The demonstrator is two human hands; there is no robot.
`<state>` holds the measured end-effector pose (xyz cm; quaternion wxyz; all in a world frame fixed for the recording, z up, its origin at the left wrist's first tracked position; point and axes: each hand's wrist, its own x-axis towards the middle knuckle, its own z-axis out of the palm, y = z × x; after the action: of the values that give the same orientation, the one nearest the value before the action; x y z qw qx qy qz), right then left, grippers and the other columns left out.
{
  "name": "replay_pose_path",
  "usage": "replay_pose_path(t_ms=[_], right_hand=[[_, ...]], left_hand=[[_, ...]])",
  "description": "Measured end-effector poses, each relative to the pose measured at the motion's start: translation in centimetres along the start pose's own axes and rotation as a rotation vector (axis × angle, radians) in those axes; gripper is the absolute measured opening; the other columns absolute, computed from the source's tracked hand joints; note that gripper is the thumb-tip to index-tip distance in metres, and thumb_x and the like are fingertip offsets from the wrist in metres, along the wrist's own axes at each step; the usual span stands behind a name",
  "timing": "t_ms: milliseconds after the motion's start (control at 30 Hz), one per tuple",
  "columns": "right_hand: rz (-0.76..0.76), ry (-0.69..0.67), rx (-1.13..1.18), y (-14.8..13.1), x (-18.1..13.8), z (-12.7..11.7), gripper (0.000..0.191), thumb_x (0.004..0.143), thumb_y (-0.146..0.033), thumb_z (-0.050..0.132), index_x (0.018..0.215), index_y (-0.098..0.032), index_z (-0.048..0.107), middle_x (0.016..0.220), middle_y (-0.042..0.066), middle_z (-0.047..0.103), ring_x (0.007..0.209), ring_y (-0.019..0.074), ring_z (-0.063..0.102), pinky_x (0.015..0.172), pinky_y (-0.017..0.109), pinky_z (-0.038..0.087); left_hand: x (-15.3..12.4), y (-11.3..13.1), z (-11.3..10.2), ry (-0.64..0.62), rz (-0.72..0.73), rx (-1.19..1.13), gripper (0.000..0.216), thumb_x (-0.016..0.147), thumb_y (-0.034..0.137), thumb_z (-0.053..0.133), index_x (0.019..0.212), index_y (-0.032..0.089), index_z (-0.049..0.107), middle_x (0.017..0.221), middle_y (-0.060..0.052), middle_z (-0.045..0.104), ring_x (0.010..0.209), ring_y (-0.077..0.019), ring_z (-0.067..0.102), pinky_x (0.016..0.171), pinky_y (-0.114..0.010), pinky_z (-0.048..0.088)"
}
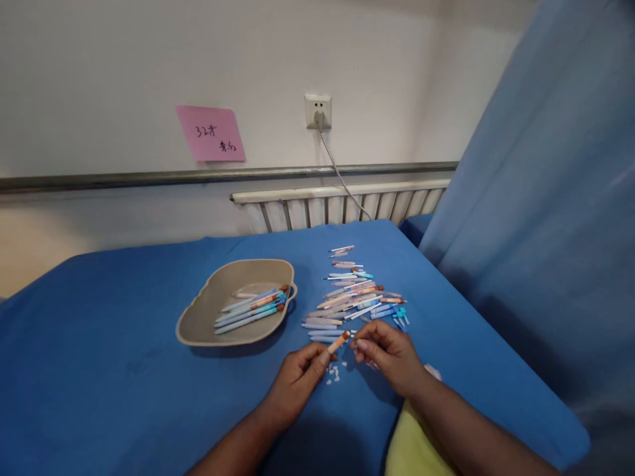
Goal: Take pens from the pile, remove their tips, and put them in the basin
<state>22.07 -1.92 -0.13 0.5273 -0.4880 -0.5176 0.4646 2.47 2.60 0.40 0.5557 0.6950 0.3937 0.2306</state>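
Pinched in my left hand [299, 375] is a short orange pen barrel [338, 342] with a brown end that points up and right. Close to that end, my right hand [389, 354] has its thumb and fingertips pressed together; whatever they hold is too small to name. Small white pieces [334, 375] lie on the blue cloth just below the pen barrel. Beyond both hands spreads a loose pile of pens and pen parts [347, 301] in white, orange, lilac and blue. Several assembled-looking pens [253, 318] rest in a grey-beige basin [198, 334] to the left.
Blue cloth [124, 370] covers the table. A blue curtain [555, 198] hangs on the right. Along the back wall are a metal rail [198, 177], a white radiator [317, 210], and a plugged-in cable [337, 168]. Something yellow [417, 443] shows under my right forearm.
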Motion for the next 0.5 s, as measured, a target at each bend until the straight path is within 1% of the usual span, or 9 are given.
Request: replay_pose_path(t_ms=[67,133,233,367,433,500], right_hand=[[0.036,0.008,0.167,0.2,0.2,-0.1,0.020,0.083,-0.038,0.059,0.081,-0.018,0.055,0.072,0.001,0.066,0.057,0.0114,0.060,0.053,0.022,0.045],[0.022,0.019,0.223,0.2,0.3,-0.2,0.022,0.082,-0.040,0.061,0.084,-0.018,0.057,0.072,0.001,0.066,0.055,0.0102,0.059,0.052,0.022,0.046],[-0.057,0.039,0.123,0.1,0.4,-0.6,0.020,0.084,-0.037,0.059,0.090,-0.018,0.063,0.068,-0.001,0.062,0.054,0.0091,0.055,0.052,0.022,0.045],[-0.179,0.040,-0.076,-0.4,0.2,-1.0,0.019,0.087,-0.033,0.054,0.091,-0.020,0.068,0.069,0.001,0.060,0.060,0.0119,0.057,0.054,0.023,0.047],[-0.183,0.024,-0.100,-0.4,0.1,-1.2,0.019,0.087,-0.032,0.054,0.091,-0.020,0.068,0.068,0.001,0.059,0.061,0.0122,0.057,0.055,0.023,0.047],[-0.139,0.009,-0.071,-0.3,0.0,-1.2,0.017,0.087,-0.031,0.054,0.091,-0.019,0.065,0.065,-0.001,0.059,0.057,0.0112,0.055,0.053,0.023,0.046]], left_hand=[[0.1,0.1,0.1,-0.012,0.015,0.039,0.036,0.088,0.045,0.045,0.081,0.013,0.063,0.058,0.004,0.041,0.056,-0.0111,0.037,0.052,-0.021,0.028],[0.1,0.3,0.1,-0.021,0.032,0.070,0.036,0.088,0.044,0.045,0.078,0.014,0.062,0.060,0.003,0.042,0.058,-0.0120,0.039,0.054,-0.021,0.030],[0.2,0.4,0.2,-0.033,0.051,0.118,0.034,0.088,0.041,0.045,0.074,0.014,0.060,0.063,0.002,0.045,0.062,-0.0129,0.042,0.057,-0.022,0.033],[0.2,0.5,0.1,-0.043,0.065,0.164,0.031,0.089,0.038,0.046,0.073,0.015,0.059,0.065,0.002,0.048,0.064,-0.0137,0.044,0.059,-0.022,0.034],[0.2,0.5,0.1,-0.040,0.072,0.179,0.030,0.089,0.037,0.046,0.073,0.015,0.059,0.064,0.002,0.048,0.063,-0.0136,0.045,0.059,-0.021,0.034],[0.2,0.5,0.1,-0.040,0.075,0.196,0.030,0.089,0.037,0.046,0.073,0.015,0.059,0.064,0.002,0.048,0.063,-0.0134,0.045,0.059,-0.021,0.034]])
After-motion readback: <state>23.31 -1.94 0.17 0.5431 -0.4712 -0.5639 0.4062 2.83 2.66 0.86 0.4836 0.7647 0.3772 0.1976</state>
